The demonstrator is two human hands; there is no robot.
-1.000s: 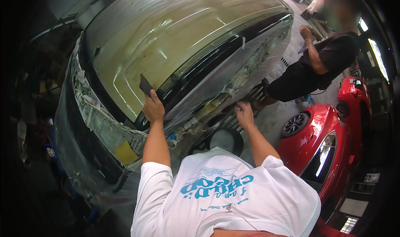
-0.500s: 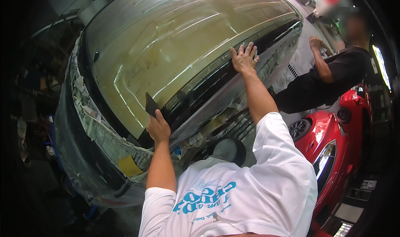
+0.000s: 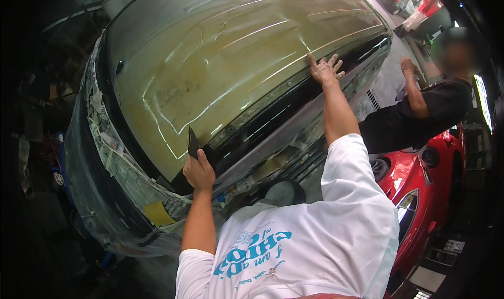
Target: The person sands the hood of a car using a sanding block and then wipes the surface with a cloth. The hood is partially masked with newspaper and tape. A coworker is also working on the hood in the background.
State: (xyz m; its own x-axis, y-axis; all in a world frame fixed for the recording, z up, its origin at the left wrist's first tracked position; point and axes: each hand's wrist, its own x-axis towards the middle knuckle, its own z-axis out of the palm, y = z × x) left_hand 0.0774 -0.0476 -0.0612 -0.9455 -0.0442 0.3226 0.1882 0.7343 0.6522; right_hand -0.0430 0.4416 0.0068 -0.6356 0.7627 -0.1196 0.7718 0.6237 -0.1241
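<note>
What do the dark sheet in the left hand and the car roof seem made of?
Dark sheet: perhaps abrasive paper or rubber, judging by its thin, matte look. Car roof: probably painted metal, semi-glossy olive, given its pressed ridges and bright reflections.

Pale grey floor [image 3: 397, 61] with slotted grate [image 3: 373, 99], upper right; bright strip light [image 3: 483, 102] near the right edge; dim clutter [image 3: 55, 160] far left.

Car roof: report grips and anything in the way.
Left grip holds dark pad. Right grip open, spread at edge of roof. Co-worker stands nearby, to the right.
</note>
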